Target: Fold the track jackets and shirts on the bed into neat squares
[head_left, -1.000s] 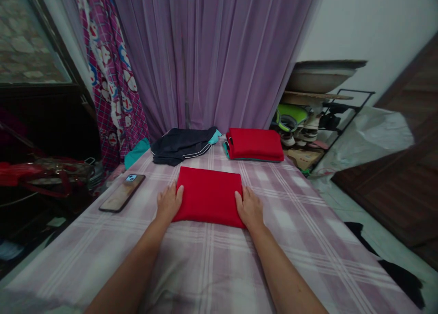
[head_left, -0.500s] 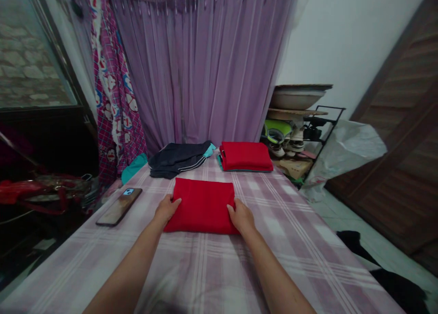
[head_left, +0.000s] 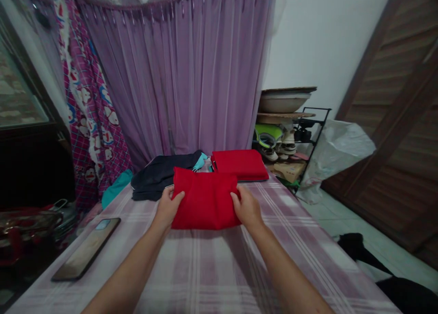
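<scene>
Folded red cloth [head_left: 206, 202] nearer than the red stack [head_left: 241, 163], masking its lower left; left hand [head_left: 169, 208] and right hand [head_left: 248, 207] pinch the cloth's side edges, rear fingers mostly hidden. Dark garment [head_left: 159, 172], left of stack, partly covered.

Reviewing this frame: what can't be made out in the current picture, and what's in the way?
All in the head view:
Fingertips of the left hand and right hand, thumbs aside: behind the held red cloth.
Red pile, near left part: behind that cloth.
Phone, underside: against the plaid cover.
Dark item, lower right: cut off by picture's edge.
</scene>
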Action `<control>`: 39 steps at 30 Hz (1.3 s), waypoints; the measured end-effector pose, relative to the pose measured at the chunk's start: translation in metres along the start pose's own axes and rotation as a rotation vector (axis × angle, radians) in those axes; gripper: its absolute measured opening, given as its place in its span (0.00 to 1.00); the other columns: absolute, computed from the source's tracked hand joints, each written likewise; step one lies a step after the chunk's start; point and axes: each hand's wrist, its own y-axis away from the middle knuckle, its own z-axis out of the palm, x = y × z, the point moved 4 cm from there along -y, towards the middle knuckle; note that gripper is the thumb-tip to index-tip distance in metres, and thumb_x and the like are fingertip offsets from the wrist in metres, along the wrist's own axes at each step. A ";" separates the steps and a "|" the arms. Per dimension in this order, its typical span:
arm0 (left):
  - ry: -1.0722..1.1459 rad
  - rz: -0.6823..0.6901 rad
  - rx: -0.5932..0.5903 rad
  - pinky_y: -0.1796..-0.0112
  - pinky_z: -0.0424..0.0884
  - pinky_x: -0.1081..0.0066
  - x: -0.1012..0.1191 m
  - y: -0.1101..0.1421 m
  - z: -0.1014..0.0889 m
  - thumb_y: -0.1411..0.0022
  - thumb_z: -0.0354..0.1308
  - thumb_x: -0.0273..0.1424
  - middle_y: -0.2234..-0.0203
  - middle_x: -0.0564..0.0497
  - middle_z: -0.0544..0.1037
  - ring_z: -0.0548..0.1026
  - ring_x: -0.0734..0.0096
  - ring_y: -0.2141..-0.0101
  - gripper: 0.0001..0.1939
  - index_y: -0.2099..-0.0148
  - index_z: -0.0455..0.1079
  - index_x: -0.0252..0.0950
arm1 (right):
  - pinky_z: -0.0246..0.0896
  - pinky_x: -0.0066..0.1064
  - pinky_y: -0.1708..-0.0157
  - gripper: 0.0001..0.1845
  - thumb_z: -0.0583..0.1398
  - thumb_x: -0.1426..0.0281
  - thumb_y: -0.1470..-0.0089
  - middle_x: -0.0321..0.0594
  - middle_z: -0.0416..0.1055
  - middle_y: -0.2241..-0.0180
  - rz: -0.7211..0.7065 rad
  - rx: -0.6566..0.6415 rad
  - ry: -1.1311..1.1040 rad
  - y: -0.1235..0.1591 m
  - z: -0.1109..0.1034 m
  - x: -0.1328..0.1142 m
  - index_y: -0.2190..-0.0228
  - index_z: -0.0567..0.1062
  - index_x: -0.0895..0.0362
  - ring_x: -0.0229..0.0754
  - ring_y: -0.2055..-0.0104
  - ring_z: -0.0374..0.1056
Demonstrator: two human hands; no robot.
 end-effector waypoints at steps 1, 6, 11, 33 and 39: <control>-0.011 0.052 0.001 0.55 0.77 0.63 0.015 -0.018 0.013 0.39 0.57 0.36 0.51 0.44 0.79 0.79 0.63 0.53 0.18 0.48 0.62 0.37 | 0.62 0.35 0.55 0.14 0.51 0.67 0.39 0.51 0.74 0.58 -0.018 0.043 0.012 -0.023 -0.012 0.003 0.59 0.73 0.58 0.50 0.55 0.70; 0.109 0.210 -0.055 0.50 0.74 0.64 0.082 -0.123 0.100 0.37 0.58 0.37 0.47 0.42 0.76 0.77 0.65 0.51 0.24 0.42 0.60 0.35 | 0.61 0.40 0.51 0.17 0.51 0.65 0.39 0.53 0.73 0.55 0.012 0.215 0.174 -0.149 -0.072 0.029 0.54 0.72 0.59 0.53 0.52 0.69; 0.014 0.008 -0.114 0.56 0.75 0.65 0.056 -0.182 0.168 0.38 0.60 0.42 0.45 0.35 0.73 0.77 0.61 0.50 0.35 0.35 0.53 0.33 | 0.59 0.52 0.47 0.33 0.52 0.63 0.39 0.64 0.60 0.39 0.194 0.192 0.295 -0.218 -0.062 0.073 0.36 0.57 0.63 0.60 0.41 0.62; -0.688 0.270 -0.027 0.47 0.73 0.62 -0.116 -0.047 -0.035 0.39 0.49 0.36 0.52 0.48 0.81 0.78 0.62 0.51 0.20 0.48 0.74 0.38 | 0.44 0.64 0.41 0.27 0.48 0.58 0.35 0.55 0.60 0.36 -0.083 0.131 0.397 -0.145 0.055 0.078 0.42 0.70 0.55 0.59 0.34 0.52; -0.638 0.211 0.062 0.48 0.73 0.62 -0.122 -0.046 -0.035 0.38 0.49 0.32 0.53 0.49 0.81 0.78 0.64 0.53 0.18 0.49 0.74 0.39 | 0.51 0.57 0.41 0.23 0.51 0.62 0.38 0.51 0.64 0.38 -0.185 0.010 0.330 -0.009 0.088 0.076 0.47 0.74 0.52 0.55 0.36 0.57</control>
